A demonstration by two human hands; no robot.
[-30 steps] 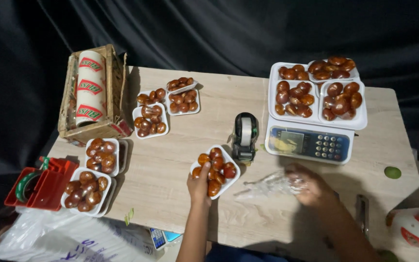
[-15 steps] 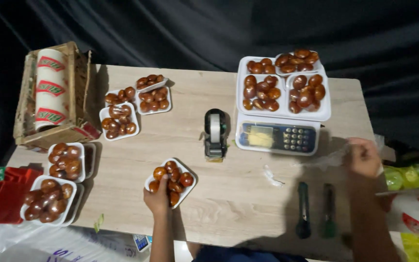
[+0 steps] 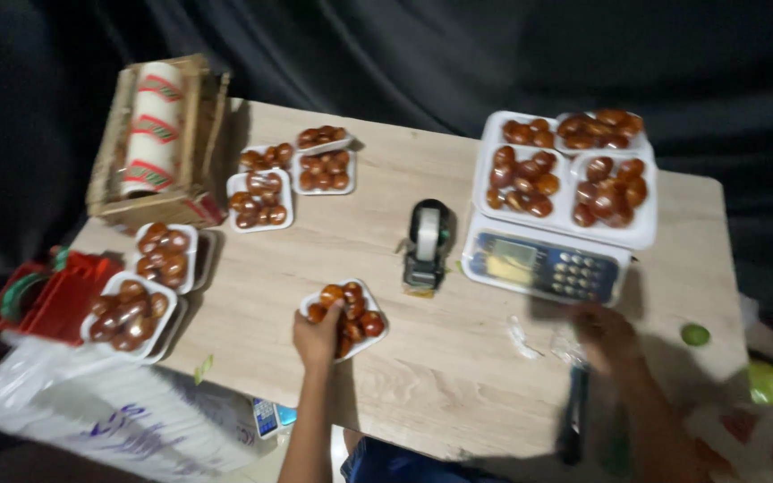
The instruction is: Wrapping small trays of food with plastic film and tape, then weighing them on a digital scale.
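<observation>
Two hands busy: left hand (image 3: 317, 335) pinching the fruit tray (image 3: 347, 317) steady near the scale (image 3: 543, 265), right hand (image 3: 603, 333) too blurry, can't tell.

Glossy reddish-brown fruit (image 3: 351, 309) fills a small white foam tray (image 3: 372, 337) on the pale wood-grain table (image 3: 458, 376), beside a black tape dispenser (image 3: 427, 243), a white scale with grey-blue keypad (image 3: 547, 266), and a red plastic basket (image 3: 51, 295).

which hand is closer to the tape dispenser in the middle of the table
Left. The left hand rests on a tray of brown fruit just left of and below the tape dispenser. The right hand lies farther off to its right, below the scale.
</observation>
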